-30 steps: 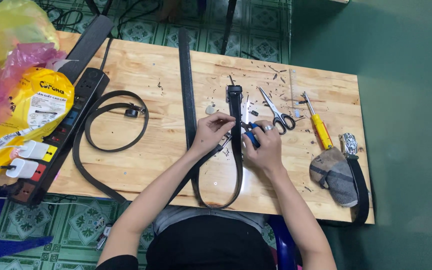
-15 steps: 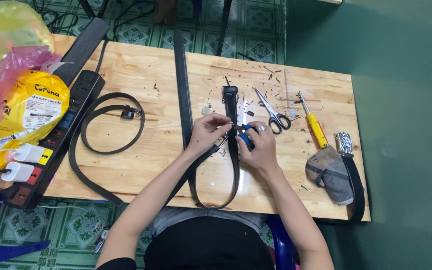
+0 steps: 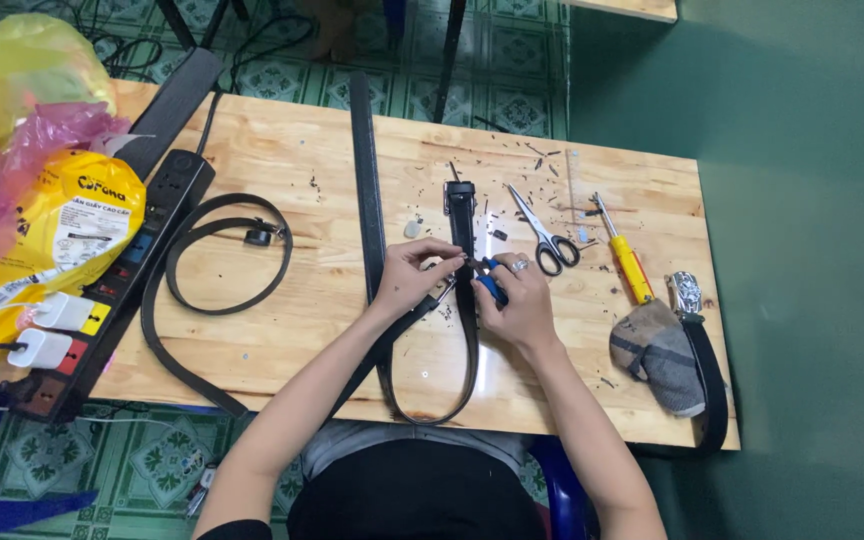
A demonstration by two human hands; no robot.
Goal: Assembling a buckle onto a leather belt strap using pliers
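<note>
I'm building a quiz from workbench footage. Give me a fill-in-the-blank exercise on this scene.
1. Both hands work on a black ____ looped in front of the person.
2. The right hand holds a small tool with a ____ handle against it, near the left hand.
3. Right of the scissors lies a screwdriver with a ____ handle.
4. The power strip lies along the wooden table's ____ edge.

Missing words: belt; blue; yellow; left

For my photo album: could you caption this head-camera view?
Left hand and right hand, gripping a blue-handled tool, work a black belt on a wooden table beside scissors.
</note>
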